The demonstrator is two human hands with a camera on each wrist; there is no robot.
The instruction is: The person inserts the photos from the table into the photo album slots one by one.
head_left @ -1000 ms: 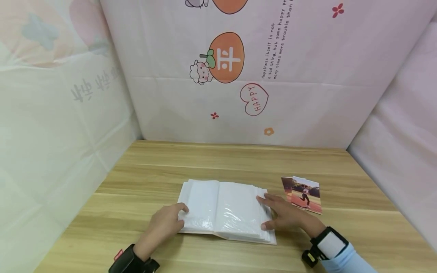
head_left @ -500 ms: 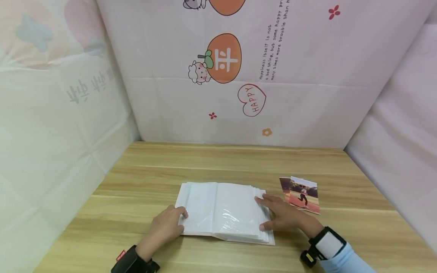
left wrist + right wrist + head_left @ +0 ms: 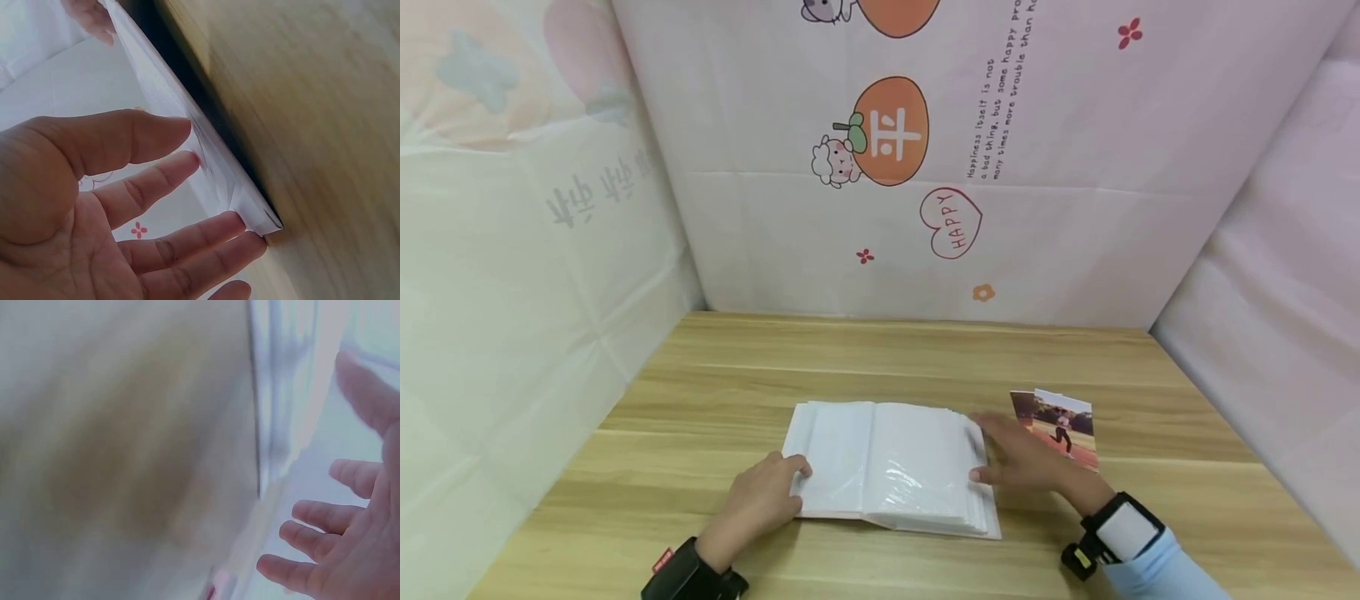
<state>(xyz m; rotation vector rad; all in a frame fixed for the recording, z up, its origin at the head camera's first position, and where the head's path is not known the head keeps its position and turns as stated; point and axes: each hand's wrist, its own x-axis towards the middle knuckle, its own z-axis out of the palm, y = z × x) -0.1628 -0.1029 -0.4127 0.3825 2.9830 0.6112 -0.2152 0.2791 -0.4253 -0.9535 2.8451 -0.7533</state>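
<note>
An opened photo album (image 3: 917,467) with white pages and clear, glossy sleeves lies on the table. My left hand (image 3: 763,492) rests at its left edge; in the left wrist view the loosely extended fingers (image 3: 181,240) touch the edge of the album (image 3: 215,150). At the album's right side is my right hand (image 3: 1022,454), its thumb by the page edges. The right wrist view shows its fingers (image 3: 312,544) spread and nearly straight beside the album (image 3: 275,394), holding nothing. Whether they touch the pages, I cannot tell.
Overlapping photos (image 3: 1063,429) lie just beyond the right hand; the top one shows a runner on a red track. The wooden table (image 3: 737,358) is bordered by a printed white cloth (image 3: 760,242) at the back and pale cloth on both sides.
My right hand has lifted slightly and shifted away from me along the album's right edge, its fingers now by the far corner. The left hand stays at the left edge.
</note>
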